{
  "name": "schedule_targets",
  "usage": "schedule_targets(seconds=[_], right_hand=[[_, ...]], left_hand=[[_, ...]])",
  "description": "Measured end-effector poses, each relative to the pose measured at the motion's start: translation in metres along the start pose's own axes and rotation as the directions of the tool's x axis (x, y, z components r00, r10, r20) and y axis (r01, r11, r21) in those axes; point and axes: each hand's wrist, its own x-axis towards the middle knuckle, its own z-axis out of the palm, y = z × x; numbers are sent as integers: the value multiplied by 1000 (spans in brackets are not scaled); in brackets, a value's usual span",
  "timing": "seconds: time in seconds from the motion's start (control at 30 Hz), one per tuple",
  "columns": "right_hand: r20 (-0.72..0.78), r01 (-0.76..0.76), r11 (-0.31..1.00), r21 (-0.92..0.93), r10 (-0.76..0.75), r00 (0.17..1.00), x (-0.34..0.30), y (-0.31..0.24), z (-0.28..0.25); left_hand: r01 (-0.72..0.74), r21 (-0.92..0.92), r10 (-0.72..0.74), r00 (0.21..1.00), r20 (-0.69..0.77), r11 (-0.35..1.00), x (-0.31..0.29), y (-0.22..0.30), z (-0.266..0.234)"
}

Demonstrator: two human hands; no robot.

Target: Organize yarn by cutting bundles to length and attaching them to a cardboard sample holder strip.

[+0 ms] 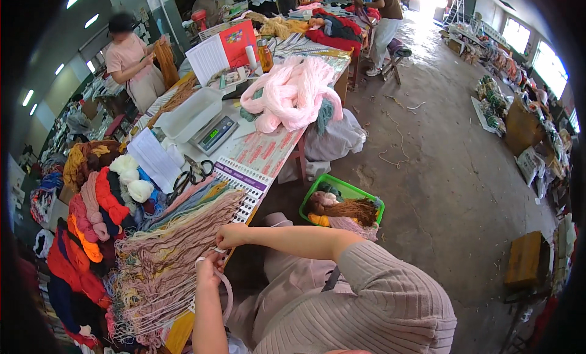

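Here at the edge of the table the two hands meet: left hand closed, seemingly round pink yarn that dangles beside its wrist, right hand curled with fingertips hidden, so its grip I can't tell; spread strands lie side by side, probably for easy sorting, beside one holed card, one scale, one green basket below

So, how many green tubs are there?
1: the green tub, on the floor right of the table, holding brown yarn. Others could be hidden underneath.
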Motion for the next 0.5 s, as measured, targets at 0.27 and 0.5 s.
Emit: schedule_targets(seconds=[0.27, 0.5], right_hand=[[14, 128, 986, -106, -128, 992, 2, 3, 21], [36, 101, 995, 9, -101, 994, 4, 14, -6]], left_hand=[[-311, 250, 340, 937, -81, 917, -33, -2, -27], [-228, -665, 504, 825, 255, 711, -77, 70, -87]])
